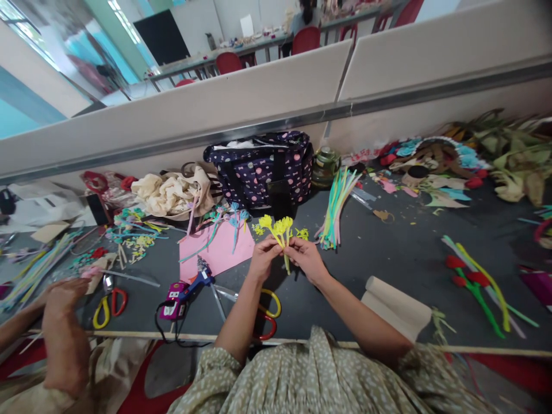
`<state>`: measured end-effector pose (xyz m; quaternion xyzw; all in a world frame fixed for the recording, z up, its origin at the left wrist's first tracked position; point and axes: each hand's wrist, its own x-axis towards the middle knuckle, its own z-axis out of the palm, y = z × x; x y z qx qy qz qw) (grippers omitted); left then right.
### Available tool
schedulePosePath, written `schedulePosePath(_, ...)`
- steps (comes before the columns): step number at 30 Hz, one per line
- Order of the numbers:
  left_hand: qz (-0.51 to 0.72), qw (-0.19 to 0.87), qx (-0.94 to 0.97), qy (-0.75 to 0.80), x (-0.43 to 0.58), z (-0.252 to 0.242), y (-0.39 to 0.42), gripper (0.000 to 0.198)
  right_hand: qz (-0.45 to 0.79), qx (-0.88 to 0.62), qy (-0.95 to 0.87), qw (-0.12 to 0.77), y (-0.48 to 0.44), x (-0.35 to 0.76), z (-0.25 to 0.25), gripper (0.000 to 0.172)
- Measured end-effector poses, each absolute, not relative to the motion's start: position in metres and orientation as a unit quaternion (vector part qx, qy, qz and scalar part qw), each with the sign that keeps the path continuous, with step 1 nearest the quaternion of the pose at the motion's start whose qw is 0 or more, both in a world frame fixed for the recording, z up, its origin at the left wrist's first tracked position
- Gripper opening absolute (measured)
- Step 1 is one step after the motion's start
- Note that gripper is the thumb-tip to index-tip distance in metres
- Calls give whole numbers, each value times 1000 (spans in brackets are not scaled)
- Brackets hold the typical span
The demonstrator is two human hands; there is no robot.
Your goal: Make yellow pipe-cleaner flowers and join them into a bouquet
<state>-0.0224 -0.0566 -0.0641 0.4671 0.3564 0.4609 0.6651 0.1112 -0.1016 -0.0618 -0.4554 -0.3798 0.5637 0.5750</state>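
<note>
A small bunch of yellow craft flowers [281,225] on thin yellow stems is held upright over the dark table. Pinched fingers of my left hand [263,257] grip the stems from the left. From the other side, my right hand [307,260] has its thumb and fingers closed on the same stems. Small yellow pieces [302,234] lie on the table behind the hands. Scissors with yellow and red handles [271,303] lie beside my left forearm, which partly hides them. A blue glue gun [200,282] rests further left by a purple box with a cord [175,300].
A patterned dark bag [263,167] stands behind the hands, with a pink sheet [215,247] to its front left. Pastel fuzzy stems [338,207] and a beige paper roll [397,305] are on the right. At left, a co-worker's hands [69,287] work near more scissors [107,302].
</note>
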Motion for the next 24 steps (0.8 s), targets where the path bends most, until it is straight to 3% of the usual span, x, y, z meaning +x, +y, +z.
schedulePosePath(11, 385, 700, 504, 328, -34, -67, -39, 19, 644, -410, -329, 556, -98, 114, -64, 33)
schedulePosePath(24, 520, 583, 489, 388, -18, -63, -44, 17, 572, -456, -300, 612, -91, 109, -71, 31)
